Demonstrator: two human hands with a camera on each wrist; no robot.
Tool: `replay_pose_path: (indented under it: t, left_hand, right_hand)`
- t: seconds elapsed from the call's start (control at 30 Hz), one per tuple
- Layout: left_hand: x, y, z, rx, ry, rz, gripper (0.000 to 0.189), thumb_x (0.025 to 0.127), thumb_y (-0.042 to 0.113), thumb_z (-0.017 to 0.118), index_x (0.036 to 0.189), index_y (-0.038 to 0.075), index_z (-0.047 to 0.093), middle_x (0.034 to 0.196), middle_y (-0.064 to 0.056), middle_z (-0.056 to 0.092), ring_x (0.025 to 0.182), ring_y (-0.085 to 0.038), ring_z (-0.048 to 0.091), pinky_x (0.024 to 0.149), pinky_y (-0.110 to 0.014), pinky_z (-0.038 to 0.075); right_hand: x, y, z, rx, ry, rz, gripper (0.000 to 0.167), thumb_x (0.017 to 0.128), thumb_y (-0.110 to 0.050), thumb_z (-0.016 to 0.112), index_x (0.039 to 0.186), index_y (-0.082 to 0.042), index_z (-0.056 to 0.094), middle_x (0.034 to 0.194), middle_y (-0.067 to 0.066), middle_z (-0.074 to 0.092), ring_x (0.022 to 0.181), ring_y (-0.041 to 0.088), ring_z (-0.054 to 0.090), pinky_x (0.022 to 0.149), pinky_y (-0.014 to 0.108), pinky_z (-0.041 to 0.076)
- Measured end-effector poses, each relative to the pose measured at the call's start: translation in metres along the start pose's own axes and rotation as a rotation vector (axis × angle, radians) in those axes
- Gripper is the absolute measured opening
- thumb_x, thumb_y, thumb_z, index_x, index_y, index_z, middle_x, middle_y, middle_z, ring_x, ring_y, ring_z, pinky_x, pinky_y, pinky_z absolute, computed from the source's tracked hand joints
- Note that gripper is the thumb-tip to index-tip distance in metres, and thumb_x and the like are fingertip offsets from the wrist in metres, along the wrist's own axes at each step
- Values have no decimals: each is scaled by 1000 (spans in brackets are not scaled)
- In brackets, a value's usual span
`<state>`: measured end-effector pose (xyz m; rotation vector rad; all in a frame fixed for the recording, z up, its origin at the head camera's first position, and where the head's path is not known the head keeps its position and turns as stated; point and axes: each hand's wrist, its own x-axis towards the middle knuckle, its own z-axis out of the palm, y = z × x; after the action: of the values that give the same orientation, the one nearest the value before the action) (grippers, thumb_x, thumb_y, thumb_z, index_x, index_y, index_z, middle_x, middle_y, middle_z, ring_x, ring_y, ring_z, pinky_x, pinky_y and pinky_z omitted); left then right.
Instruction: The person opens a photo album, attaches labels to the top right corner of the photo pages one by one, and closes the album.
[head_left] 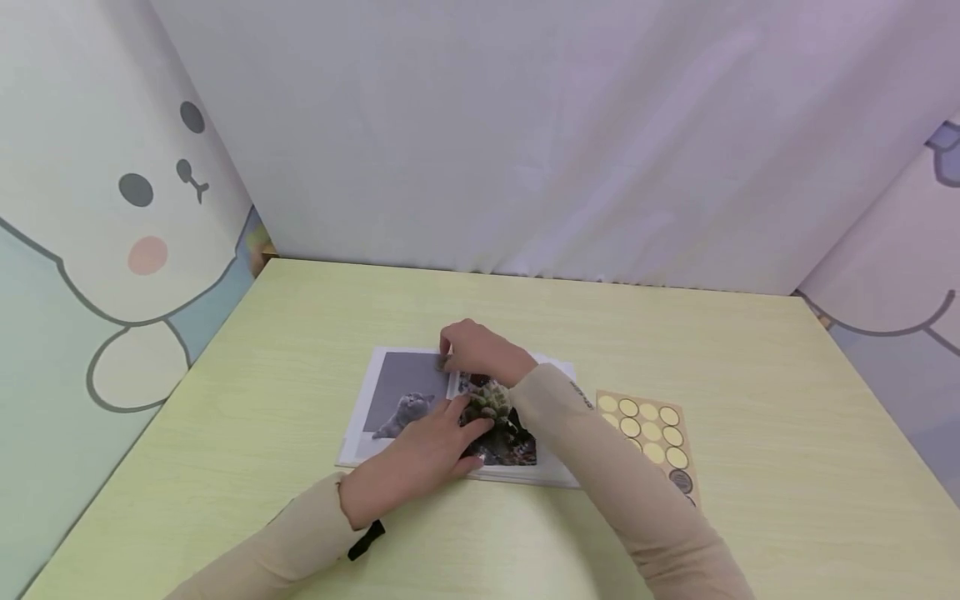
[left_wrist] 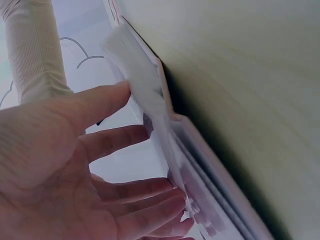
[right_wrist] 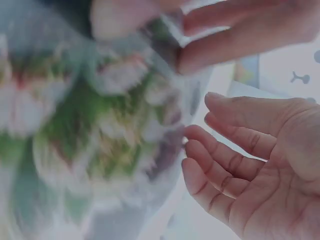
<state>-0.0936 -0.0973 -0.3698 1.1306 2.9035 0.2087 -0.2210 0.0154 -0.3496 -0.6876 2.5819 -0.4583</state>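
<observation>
An open photo album [head_left: 551, 472] lies on the table, with a grey cat photo [head_left: 414, 375] on the left page and a succulent photo [head_left: 487, 454] on the right. My left hand [head_left: 420, 454] rests over the middle fold, fingers loosely spread onto the plant page. Its fingertips touch a translucent page edge [left_wrist: 157, 107] in the left wrist view. My right hand [head_left: 483, 350] reaches across to the top of the fold, fingers curled down. In the right wrist view its thumb and fingers [right_wrist: 220, 52] pinch a dark corner of the plant page; whether film is pinched too, I cannot tell.
A tan sheet [head_left: 637, 398] of round yellow stickers lies right of the album, partly hidden by the right sleeve [head_left: 600, 450]. One circle on it is dark grey. A white curtain [head_left: 487, 142] hangs behind the pale table [head_left: 787, 467], and cartoon-printed walls flank it.
</observation>
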Motion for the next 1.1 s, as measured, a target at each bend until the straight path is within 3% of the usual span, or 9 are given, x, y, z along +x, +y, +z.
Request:
replay_pose_path:
  t: [0.27, 0.6, 0.8, 1.1]
  left_hand:
    - [1, 1, 1, 79, 44, 32, 41, 87, 37, 63, 121, 14, 59, 121, -21, 50, 101, -30, 53, 78, -36, 53]
    - [3, 2, 3, 80, 36, 19, 41, 88, 38, 61, 123, 15, 59, 124, -22, 50, 106, -34, 52, 85, -40, 51]
    - [6, 5, 5, 129, 69, 22, 42, 86, 39, 64, 121, 16, 60, 122, -21, 52, 105, -34, 52, 84, -40, 52]
    - [6, 8, 5, 186, 106, 36, 43, 83, 40, 66, 119, 17, 61, 121, -22, 53, 104, -34, 53, 84, -40, 52]
  right_hand:
    - [-26, 24, -19, 74, 68, -33, 25, 91, -16, 58, 115, -6, 59, 102, 8, 61, 85, 18, 58, 71, 31, 50]
    - [-74, 59, -35, 99, 190, -41, 25, 90, -19, 61, 112, -7, 61, 96, 7, 64, 83, 17, 60, 72, 32, 50]
    - [-108, 79, -33, 123, 229, -38, 24, 89, -16, 62, 110, -5, 61, 90, 5, 63, 80, 16, 57, 67, 29, 48]
    - [-153, 97, -13, 94, 259, -15, 21, 89, -14, 61, 106, -2, 63, 86, 1, 61, 78, 13, 53, 66, 27, 46]
